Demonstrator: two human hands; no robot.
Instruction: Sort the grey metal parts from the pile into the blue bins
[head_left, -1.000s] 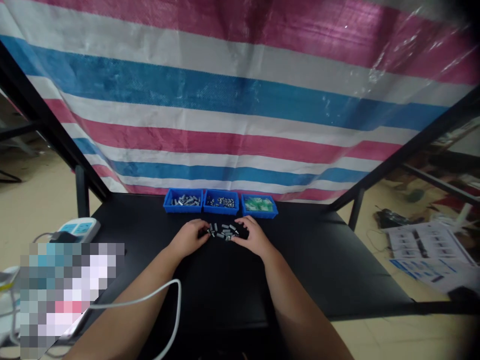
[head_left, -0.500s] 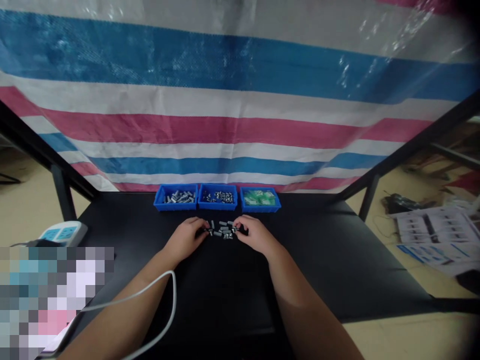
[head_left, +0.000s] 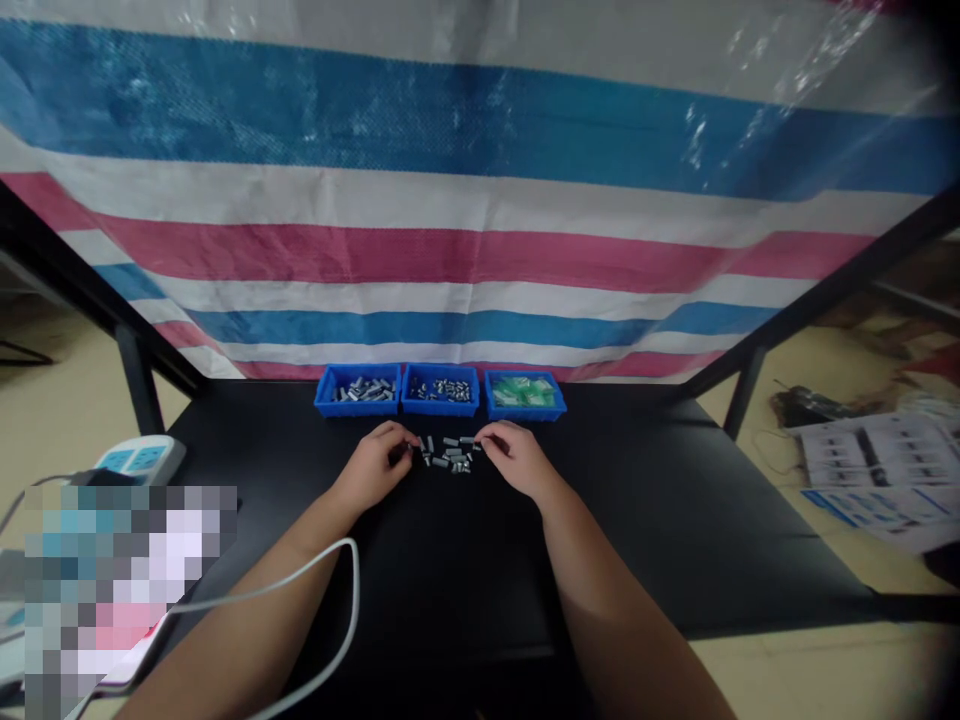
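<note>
A loose group of small grey metal cylinders (head_left: 455, 457) lies on the black table between my hands, with a few shinier short metal pieces (head_left: 461, 467) at its near edge. My left hand (head_left: 377, 466) rests at the group's left side, thumb and forefinger curled together; whatever lies between the tips is too small to make out. On the opposite side my right hand (head_left: 519, 462) has its thumb and forefinger pinched close to a small shiny piece at the group's right edge. I cannot tell exactly what that pinch holds.
Behind the hands stand three blue bins: the left bin (head_left: 321, 400) with grey cylinders, the middle bin (head_left: 441, 408) with small shiny metal parts, the right bin (head_left: 525, 412) with green-tinted bags. A white cable (head_left: 352, 590) crosses my left forearm. A power strip (head_left: 146, 457) sits at left.
The view has shifted slightly, moving the scene a little right and up. My right fingertips have moved slightly away and closed nearer together. The left hand stays by the pieces.
</note>
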